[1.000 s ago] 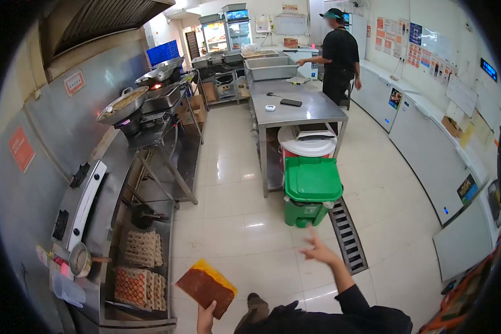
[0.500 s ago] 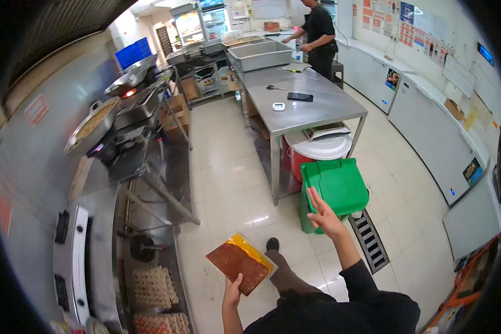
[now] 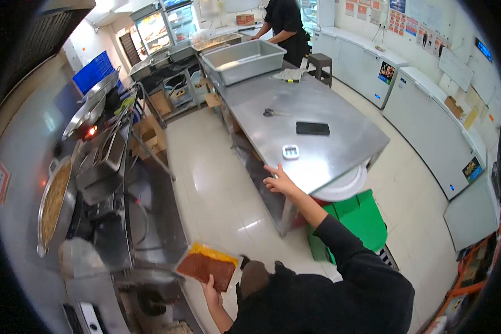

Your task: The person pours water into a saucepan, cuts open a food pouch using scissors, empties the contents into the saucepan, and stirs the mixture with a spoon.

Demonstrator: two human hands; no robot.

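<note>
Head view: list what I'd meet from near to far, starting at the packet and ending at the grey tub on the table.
Packet in the left hand → right hand → timer → phone → scissors → grey tub.

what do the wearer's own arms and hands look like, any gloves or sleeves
Both hands, left hand and right hand, are ungloved, with no watch visible. The right sleeve is plain black and ends short of the wrist; the left one's edge is unclear.
</note>
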